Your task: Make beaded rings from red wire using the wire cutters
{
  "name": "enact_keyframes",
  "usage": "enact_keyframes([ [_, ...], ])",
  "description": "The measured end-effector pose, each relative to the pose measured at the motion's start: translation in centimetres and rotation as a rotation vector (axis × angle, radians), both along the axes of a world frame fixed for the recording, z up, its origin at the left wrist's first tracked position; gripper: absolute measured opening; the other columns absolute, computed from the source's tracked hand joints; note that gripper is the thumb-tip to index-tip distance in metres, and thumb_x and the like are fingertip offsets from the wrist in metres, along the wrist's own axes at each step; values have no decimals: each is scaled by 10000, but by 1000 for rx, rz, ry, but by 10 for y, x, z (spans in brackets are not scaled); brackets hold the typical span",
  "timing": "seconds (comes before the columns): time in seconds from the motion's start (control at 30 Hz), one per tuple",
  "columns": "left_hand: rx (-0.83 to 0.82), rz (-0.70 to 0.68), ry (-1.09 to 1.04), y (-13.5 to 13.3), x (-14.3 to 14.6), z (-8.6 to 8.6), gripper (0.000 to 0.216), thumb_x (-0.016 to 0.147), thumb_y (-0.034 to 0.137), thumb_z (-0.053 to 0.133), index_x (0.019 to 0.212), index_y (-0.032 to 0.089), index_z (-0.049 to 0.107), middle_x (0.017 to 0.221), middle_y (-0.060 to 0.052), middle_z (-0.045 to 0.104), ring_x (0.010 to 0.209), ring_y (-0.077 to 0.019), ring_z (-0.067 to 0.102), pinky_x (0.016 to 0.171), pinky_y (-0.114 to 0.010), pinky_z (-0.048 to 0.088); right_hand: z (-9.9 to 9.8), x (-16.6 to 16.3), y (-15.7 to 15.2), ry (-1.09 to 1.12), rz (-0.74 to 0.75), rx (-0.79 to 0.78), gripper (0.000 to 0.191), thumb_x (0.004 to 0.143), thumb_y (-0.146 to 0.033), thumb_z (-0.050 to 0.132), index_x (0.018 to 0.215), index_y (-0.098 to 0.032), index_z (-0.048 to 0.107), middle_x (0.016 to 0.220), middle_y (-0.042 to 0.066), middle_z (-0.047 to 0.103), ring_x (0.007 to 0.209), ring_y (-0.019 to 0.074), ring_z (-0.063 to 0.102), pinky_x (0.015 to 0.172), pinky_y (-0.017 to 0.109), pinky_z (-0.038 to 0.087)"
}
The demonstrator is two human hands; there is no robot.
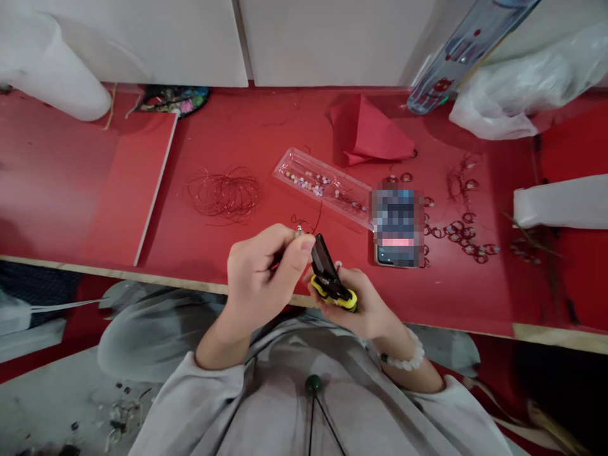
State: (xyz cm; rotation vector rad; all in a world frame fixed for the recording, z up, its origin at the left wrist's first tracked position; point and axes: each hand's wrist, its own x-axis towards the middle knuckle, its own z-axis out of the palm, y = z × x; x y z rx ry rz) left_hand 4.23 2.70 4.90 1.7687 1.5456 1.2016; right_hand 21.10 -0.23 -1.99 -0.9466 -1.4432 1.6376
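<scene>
My left hand (266, 269) is closed in a pinch above the table's front edge. At its fingertips shows a small shiny bead (299, 230); thin dark red wire (308, 223) curls just beyond it. My right hand (365, 304) is wrapped round pliers (327, 269) with black jaws and yellow-and-black handles. Their tip points up beside my left thumb. Whether the jaws grip the wire is hidden. Another tiny pale bead (338, 264) shows next to the pliers.
A clear plastic tray (289, 158) holds small coloured beads. Left of it lies a coil of red wire (228, 195). To the right are a phone (399, 256), several beaded wire rings (463, 233) and folded red paper (363, 136). A red board (133, 183) lies at left.
</scene>
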Motion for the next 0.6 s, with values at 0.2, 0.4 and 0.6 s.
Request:
enact_keyframes([
  [0.2,-10,-10,-6,1,0,-1,438,999,407,608,618,194,571,489,40,561,446,-75,475,439,-203,358,1,2,-1,-18,1,-15,211,772,-200,666,983,-190,662,741,10,669,609,141,596,571,249,522],
  [0.4,3,11,9,2,0,-1,417,995,379,614,622,198,575,493,40,559,455,-81,474,444,-206,366,1,3,-2,-81,-29,20,279,761,-157,631,1032,-181,690,789,27,707,666,159,644,618,258,544],
  [0.6,13,12,36,2,-1,-3,391,993,358,613,636,199,589,496,43,545,461,-84,476,451,-208,367,1,2,-2,-109,-46,58,310,748,-123,606,1042,-173,692,795,23,712,656,148,645,607,243,536],
])
